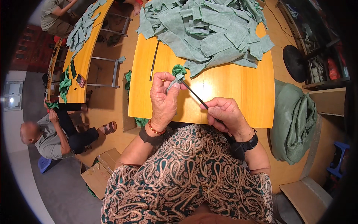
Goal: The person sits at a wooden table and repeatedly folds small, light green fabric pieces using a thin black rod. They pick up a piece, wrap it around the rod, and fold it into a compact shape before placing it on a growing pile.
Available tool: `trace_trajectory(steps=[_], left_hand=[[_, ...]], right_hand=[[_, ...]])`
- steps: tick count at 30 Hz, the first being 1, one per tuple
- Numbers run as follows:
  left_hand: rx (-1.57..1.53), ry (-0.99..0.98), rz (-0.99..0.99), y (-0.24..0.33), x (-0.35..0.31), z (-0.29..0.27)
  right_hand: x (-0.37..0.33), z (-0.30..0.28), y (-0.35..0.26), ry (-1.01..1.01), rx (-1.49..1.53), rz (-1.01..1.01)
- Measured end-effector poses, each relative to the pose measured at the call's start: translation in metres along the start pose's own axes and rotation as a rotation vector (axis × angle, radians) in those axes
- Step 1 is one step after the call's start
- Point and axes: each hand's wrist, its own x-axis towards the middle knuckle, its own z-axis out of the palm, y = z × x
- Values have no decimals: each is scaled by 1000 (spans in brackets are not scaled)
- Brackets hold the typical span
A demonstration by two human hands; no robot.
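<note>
Over the near part of the yellow table (246, 89), my left hand (162, 102) pinches a small strip of green fabric (179, 70) between thumb and fingers. The fabric is bunched at the upper end of a thin black rod (195, 95). My right hand (228, 115) grips the rod's lower end, its fingers curled round it, so the rod slants between both hands. Beyond them lies a large heap of pale green fabric pieces (209, 33). Another thin black rod (153, 61) rests on the table left of the heap.
To the right of the table stand a big green sack (292, 121) and a black round base (294, 63). Cardboard boxes (99, 173) sit at the lower left. A seated person (56, 130) works with green fabric beside another yellow table (80, 84); a second person (54, 16) is farther off.
</note>
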Motion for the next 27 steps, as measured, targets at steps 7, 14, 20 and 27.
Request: trace_trajectory(steps=[7,14,20,27], left_hand=[[165,-71,164,-5,1,-11],[584,-216,340,-4,-4,-23],[768,-340,519,-1,-10,-12],[-324,-249,-235,-6,-7,-20]], right_hand=[[5,-4,2,-51,-8,-5],[13,-10,2,-83,-30,22],[21,-5,4,-34,-94,8],[23,6,10,-21,1,-119]])
